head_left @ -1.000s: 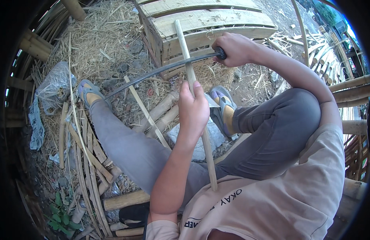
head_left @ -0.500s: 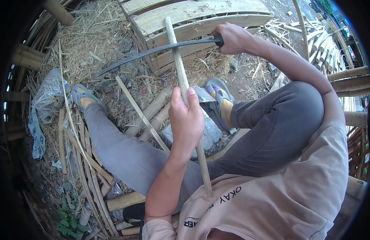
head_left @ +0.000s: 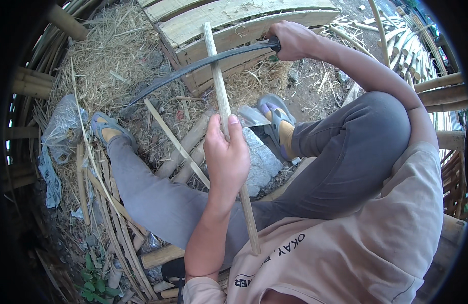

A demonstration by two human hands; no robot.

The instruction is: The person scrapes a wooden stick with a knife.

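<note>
My left hand (head_left: 227, 158) is closed around the middle of a long, pale bamboo stick (head_left: 220, 88). The stick slants from above the hand down to my shirt, its lower end against or just over the cloth. Farther out, my right hand (head_left: 295, 41) grips the dark handle of a machete (head_left: 193, 67) with a long, slightly curved grey blade. That blade crosses the upper part of the stick, well beyond my left fingers, its tip pointing left and toward me. Whether the edge bites into the wood, I cannot tell.
A slatted wooden crate (head_left: 244, 33) stands ahead, beside straw and shavings (head_left: 112, 50). Between my feet lie a stone block (head_left: 262, 164) and a thin strip (head_left: 176, 142). Plastic bags (head_left: 64, 126) and bamboo strips are at left; cut bamboo (head_left: 408, 53) is piled far right.
My left hand and the stick have shifted slightly left. The machete's tip sits a little lower and farther right, its blade still across the stick. The whole view has shifted slightly.
</note>
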